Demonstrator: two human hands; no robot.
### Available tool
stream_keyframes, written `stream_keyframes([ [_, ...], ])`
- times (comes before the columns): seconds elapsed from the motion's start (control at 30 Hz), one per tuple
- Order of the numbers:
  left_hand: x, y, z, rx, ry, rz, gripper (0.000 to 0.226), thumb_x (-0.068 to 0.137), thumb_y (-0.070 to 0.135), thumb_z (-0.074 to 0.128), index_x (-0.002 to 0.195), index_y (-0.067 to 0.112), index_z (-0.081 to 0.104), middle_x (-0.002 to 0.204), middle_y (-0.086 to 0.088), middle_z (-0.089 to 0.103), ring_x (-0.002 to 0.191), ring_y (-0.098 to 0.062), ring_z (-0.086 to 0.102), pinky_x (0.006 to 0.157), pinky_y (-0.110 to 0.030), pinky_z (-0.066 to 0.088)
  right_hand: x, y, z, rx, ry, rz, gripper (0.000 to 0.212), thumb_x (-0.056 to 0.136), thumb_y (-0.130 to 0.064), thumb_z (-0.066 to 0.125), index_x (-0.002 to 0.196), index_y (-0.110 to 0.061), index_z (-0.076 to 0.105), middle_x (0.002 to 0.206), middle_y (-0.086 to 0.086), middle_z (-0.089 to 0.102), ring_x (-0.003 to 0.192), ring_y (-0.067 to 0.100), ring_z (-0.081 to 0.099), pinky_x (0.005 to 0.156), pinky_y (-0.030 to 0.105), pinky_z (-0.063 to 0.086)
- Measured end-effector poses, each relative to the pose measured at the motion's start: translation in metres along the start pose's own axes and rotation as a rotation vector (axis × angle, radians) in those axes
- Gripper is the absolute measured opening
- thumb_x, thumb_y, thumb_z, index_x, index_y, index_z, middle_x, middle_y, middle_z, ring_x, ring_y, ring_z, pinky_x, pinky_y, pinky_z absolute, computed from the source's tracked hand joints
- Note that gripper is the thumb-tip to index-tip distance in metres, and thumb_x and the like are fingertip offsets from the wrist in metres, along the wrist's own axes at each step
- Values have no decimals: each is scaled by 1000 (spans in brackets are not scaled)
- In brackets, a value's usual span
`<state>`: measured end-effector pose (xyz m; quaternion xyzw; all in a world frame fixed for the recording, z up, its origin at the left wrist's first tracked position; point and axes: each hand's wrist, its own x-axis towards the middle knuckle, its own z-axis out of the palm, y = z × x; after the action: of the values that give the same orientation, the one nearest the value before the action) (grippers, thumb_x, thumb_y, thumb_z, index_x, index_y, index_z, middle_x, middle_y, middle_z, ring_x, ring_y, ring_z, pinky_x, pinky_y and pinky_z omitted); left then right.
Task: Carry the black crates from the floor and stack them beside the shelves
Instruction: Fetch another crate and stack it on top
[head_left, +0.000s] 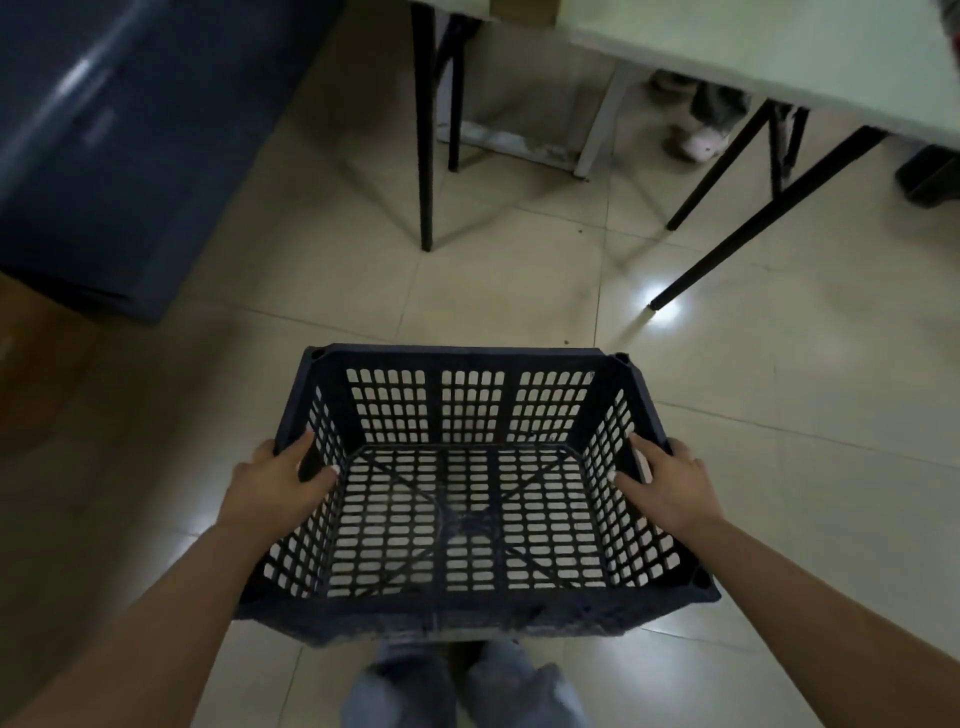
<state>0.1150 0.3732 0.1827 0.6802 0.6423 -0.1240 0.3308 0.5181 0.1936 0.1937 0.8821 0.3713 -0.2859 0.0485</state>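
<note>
Crate: an empty black slotted plastic crate (475, 493) is held off the pale tiled floor (519, 291), in front of the person's legs, open side up.
Left hand: the left hand (283, 480) grips the crate's left rim, thumb inside, fingers curled over the outside.
Right hand: the right hand (670, 480) grips the right rim the same way.
Key relation: the crate sits squarely between both hands, long axis running left to right, each hand equally near.
Surroundings: a dark blue cabinet (119, 156) stands well left; a pale table with black legs (727, 57) lies ahead.
Shelves: none visible.
</note>
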Motion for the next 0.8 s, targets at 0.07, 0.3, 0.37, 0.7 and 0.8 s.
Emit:
stream_keyframes([
  [0.07, -36, -9, -22, -26, -3, -27, 85, 73, 75, 38, 148, 37, 28, 147, -15, 36, 126, -37, 44, 105, -43, 39, -20, -13, -23, 54, 14, -5, 66, 84, -59, 53, 144, -35, 40, 150, 17, 35, 137, 35, 31, 112, 42, 29],
  [0.3, -180, -40, -62, -45, 199, -179, 64, 91, 56, 46, 148, 33, 32, 154, -20, 25, 143, -35, 22, 110, -44, 30, -87, -59, -81, 18, 14, -209, 77, 75, -69, 45, 143, -34, 39, 140, 14, 48, 128, 34, 41, 104, 45, 35],
  [0.37, -228, -48, -73, -40, 265, -239, 62, 93, 54, 44, 148, 30, 32, 152, -21, 31, 145, -34, 17, 111, -46, 26, -112, -76, -98, -3, 31, -293, 76, 76, -69, 44, 143, -33, 39, 138, 16, 50, 126, 36, 43, 103, 45, 37],
  [0.7, -473, -117, -79, -149, 587, -651, 83, 76, 80, 23, 147, 40, 29, 141, -15, 47, 130, -37, 40, 100, -45, 38, -274, -161, -152, 148, 181, -861, 56, 79, -57, 48, 125, -29, 61, 110, 9, 68, 98, 30, 61, 88, 43, 50],
  [0.8, -547, -132, -73, -242, 692, -718, 85, 75, 82, 26, 147, 36, 32, 138, -15, 50, 128, -37, 43, 101, -45, 40, -336, -182, -157, 142, 201, -1009, 42, 87, -44, 58, 122, -22, 64, 106, 8, 71, 97, 29, 63, 92, 45, 47],
])
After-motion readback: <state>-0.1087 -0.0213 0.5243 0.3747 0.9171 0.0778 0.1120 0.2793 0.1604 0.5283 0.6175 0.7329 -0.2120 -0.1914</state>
